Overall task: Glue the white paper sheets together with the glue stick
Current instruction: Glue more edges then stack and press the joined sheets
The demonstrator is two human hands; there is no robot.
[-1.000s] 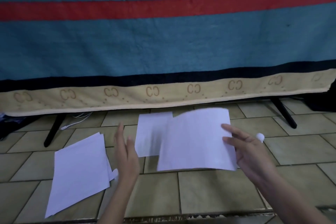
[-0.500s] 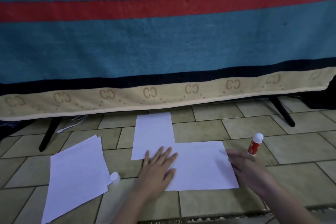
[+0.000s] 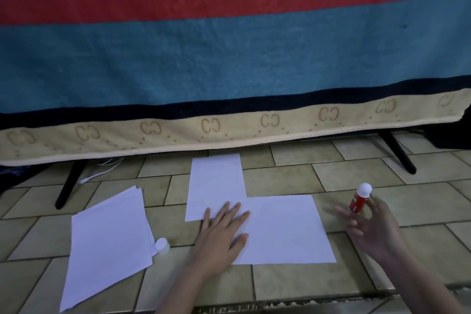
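Head view: the left hand [image 3: 221,233] is pressed flat, fingers spread and gripping nothing, over the overlap where the near sheet [image 3: 285,229] meets the far sheet [image 3: 216,181] on the tiled floor [image 3: 356,173]. The right hand [image 3: 369,227] is held open beside the upright glue stick [image 3: 360,197], apparently without a grip on it. Should the palm be dragged, the joint is likely to be skewed or creased; the uncapped stick may be toppled by a careless reach, and its cap [image 3: 162,245] lies well apart beside the spare stack [image 3: 107,242].

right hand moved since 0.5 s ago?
Yes. The right hand left the near sheet and went right, toward the standing glue stick; fingers open, not gripping.
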